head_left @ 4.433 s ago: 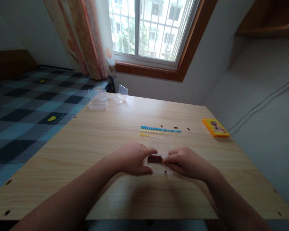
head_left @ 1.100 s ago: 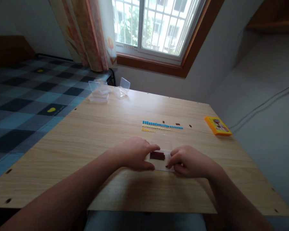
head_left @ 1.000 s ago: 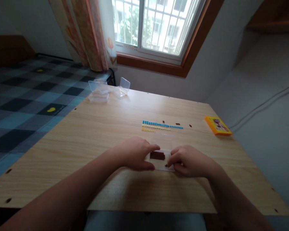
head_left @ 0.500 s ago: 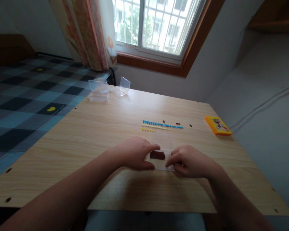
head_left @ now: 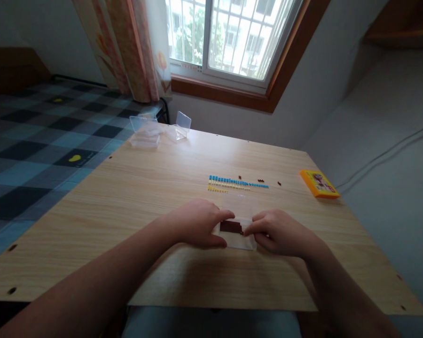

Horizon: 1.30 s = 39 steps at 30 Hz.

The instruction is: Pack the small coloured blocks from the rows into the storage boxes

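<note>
My left hand grips the left side of a clear plastic box, its thumb at the near edge and its index finger at the far edge. Inside lies a tight block of dark brown building bricks, stepped at its right end. My right hand is closed, other fingers curled, with the index fingertip on a small brown brick against that stepped end. Beyond the box, blue bricks, cream bricks and yellow bricks lie in rows on the table.
A few loose brown bricks lie behind the rows. An orange-yellow box rests near the table's right edge. Two open clear containers stand at the far left corner of the wooden table. A bed adjoins on the left.
My right index finger has slid the small brown brick away from me, up to the right end of the brown block. My left hand stays in place.
</note>
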Tool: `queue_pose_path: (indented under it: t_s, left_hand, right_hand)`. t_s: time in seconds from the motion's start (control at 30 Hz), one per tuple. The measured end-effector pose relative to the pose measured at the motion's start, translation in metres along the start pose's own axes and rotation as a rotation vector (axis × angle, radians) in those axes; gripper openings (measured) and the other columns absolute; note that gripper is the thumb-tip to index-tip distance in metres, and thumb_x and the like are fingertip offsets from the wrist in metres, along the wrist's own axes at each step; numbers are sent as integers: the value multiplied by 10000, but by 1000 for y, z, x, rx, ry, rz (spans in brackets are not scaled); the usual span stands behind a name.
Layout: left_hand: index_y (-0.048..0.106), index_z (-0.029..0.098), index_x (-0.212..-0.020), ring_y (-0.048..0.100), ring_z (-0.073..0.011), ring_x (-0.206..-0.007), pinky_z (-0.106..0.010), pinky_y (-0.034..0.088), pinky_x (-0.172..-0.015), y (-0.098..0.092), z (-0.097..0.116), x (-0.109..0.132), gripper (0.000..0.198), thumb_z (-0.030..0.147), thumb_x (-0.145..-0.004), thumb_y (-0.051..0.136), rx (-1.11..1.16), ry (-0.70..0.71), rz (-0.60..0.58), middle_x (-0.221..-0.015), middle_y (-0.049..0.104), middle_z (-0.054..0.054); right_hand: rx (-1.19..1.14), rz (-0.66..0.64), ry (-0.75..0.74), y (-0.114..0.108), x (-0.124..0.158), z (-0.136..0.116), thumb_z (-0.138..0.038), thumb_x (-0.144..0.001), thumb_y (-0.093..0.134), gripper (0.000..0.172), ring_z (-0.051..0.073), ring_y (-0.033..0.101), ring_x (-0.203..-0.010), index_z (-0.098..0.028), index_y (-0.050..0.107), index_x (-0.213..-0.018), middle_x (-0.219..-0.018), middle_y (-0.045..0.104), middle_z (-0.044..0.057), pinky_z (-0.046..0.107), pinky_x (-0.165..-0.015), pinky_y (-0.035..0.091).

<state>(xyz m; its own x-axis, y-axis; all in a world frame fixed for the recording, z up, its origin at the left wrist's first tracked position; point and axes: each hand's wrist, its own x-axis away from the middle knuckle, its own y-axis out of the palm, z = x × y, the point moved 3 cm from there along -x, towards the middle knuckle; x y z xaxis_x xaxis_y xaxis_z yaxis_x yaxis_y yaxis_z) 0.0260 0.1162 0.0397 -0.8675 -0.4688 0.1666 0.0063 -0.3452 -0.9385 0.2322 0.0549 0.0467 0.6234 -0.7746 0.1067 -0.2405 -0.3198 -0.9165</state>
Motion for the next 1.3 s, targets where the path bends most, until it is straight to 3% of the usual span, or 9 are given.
queue_pose_path:
  t_s: [1.3]
  left_hand:
    - [634, 270, -1353, 723, -316, -908, -345, 466, -683, 0, 1, 0, 621, 539, -806, 755, -26, -3, 16, -1022, 781, -93]
  right_hand:
    - [-25, -5, 16, 7, -3, 5, -95, -815, 535, 358, 169, 716, -794, -236, 803, -1008, -936, 796, 23, 266, -714, 460]
